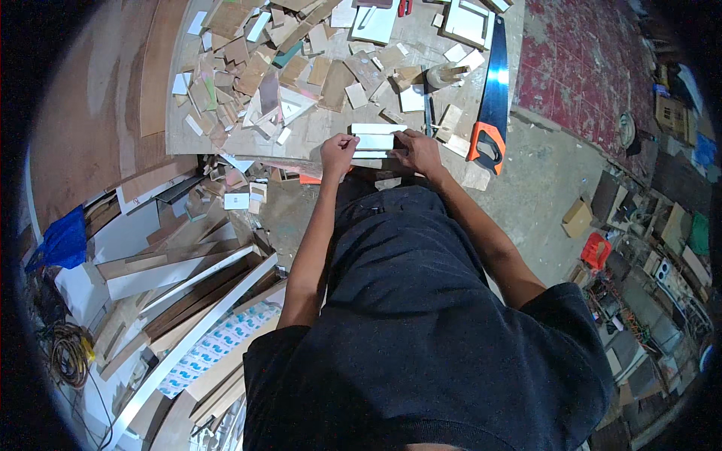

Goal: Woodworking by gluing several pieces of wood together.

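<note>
At the near edge of the worktable (241, 144), a small white wooden piece (374, 141) with long raised strips lies between my hands. My left hand (340, 154) pinches its left end, fingers pressed together. Curled over the opposite end, my right hand (419, 152) grips it with thumb and fingers. Just beyond the right hand, a narrow dark tool (429, 113) stretches away from me. A handsaw (492, 98) with a dark blade and an orange-and-black handle rests to the right, its handle toward me.
Wood offcuts (263, 75) heap over the table's left and middle. A white framed piece (468, 24) and a rounded container (442, 75) sit farther back. Long boards (195, 316) lean at lower left. Clutter, including a red plastic object (595, 250), covers the floor at right.
</note>
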A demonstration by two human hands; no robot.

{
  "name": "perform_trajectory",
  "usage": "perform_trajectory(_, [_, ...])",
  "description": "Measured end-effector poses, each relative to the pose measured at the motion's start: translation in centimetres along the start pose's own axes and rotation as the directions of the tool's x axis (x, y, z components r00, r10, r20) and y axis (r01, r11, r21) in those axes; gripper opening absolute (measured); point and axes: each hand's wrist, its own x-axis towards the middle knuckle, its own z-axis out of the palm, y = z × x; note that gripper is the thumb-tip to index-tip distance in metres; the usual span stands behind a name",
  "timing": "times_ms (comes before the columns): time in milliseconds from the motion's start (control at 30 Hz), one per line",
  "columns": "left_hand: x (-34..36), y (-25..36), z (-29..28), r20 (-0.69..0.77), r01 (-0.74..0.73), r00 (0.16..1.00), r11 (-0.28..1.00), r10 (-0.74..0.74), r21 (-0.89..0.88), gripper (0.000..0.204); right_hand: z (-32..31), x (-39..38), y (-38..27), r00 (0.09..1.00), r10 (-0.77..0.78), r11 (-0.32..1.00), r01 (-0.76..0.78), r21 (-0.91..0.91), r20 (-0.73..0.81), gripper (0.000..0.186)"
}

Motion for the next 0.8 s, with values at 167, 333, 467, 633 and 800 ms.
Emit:
perform_trajectory(167, [0.1,0.1,0.0,0.011,-0.018,1.0,0.999,0.018,0.032,0.022,-0.1,-0.1,0.1,1.0,0.012,1.0,-0.012,-0.007,0.008,0.052])
perform_trajectory(333, [0.4,-0.9,-0.1,0.013,0.022,1.0,1.0,-0.022,0.023,0.026,-0.3,0.2,-0.3,0.999,0.019,1.0,-0.019,0.019,0.041,0.051])
perform_trajectory(467, [0.2,-0.3,0.1,0.013,0.022,1.0,1.0,-0.022,0.017,0.028,-0.1,0.1,0.0,0.999,0.026,0.999,-0.027,0.018,0.036,0.051])
perform_trajectory(633, [0.1,0.3,0.0,0.015,0.052,0.999,0.999,-0.052,0.014,0.03,-0.2,0.0,-0.1,1.0,-0.006,1.0,0.006,0.011,0.011,0.05])
perform_trajectory(800, [0.4,-0.2,-0.6,-0.002,0.054,0.998,0.957,-0.057,-0.285,0.024,-0.7,0.4,-0.2,0.999,0.045,0.998,-0.044,0.05,-0.025,0.046])
